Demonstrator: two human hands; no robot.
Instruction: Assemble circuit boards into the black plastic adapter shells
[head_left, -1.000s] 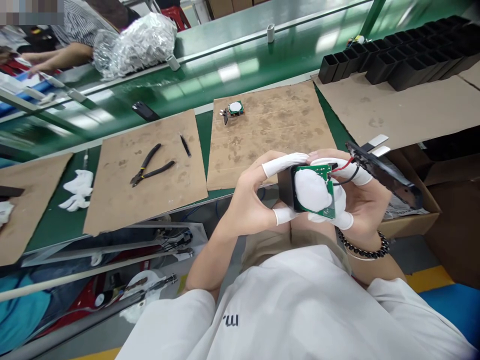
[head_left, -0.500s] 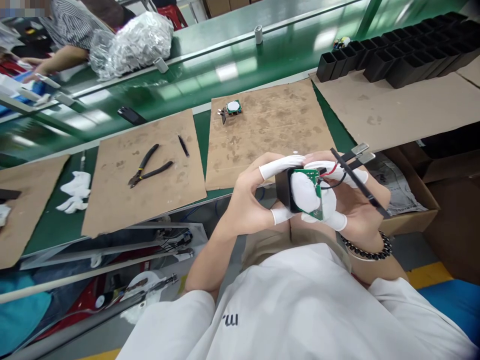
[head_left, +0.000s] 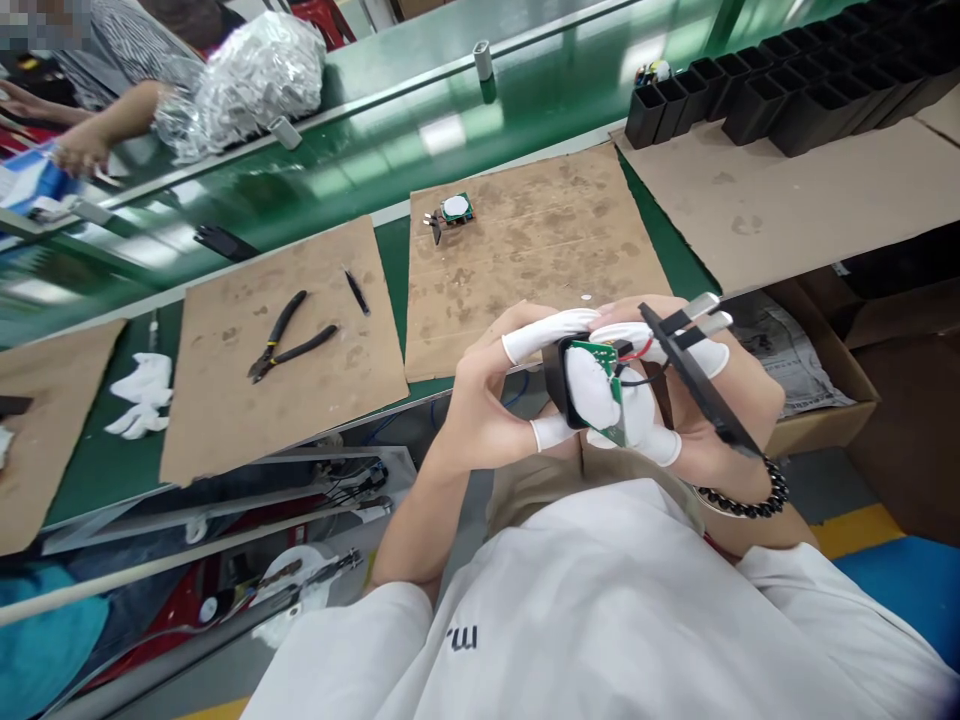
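Observation:
In front of my lap, my left hand (head_left: 484, 400) is closed around a black plastic case (head_left: 555, 378), white cots on its fingertips. My right hand (head_left: 742, 400), also in white finger cots, grips a green circuit board (head_left: 604, 356) at the case's mouth. White paste (head_left: 592, 390) covers the board's near face. The board looks partly inside the case; how deep is hidden. Red and black wires run from it to a black end plate (head_left: 697, 385) with two metal plug prongs (head_left: 709, 312). This plate hangs tilted across my right hand.
Another pasted board (head_left: 456, 208) lies on the middle cardboard sheet (head_left: 525, 270). Cutting pliers (head_left: 289, 340) and tweezers (head_left: 357, 290) rest on the left sheet. Rows of black cases (head_left: 750, 100) stand at the back right. Across the bench are a clear plastic bag (head_left: 259, 80) and a co-worker's arm (head_left: 112, 130).
The board sits a little deeper in the case, and the end plate has turned to show more of its flat side. My view has shifted slightly.

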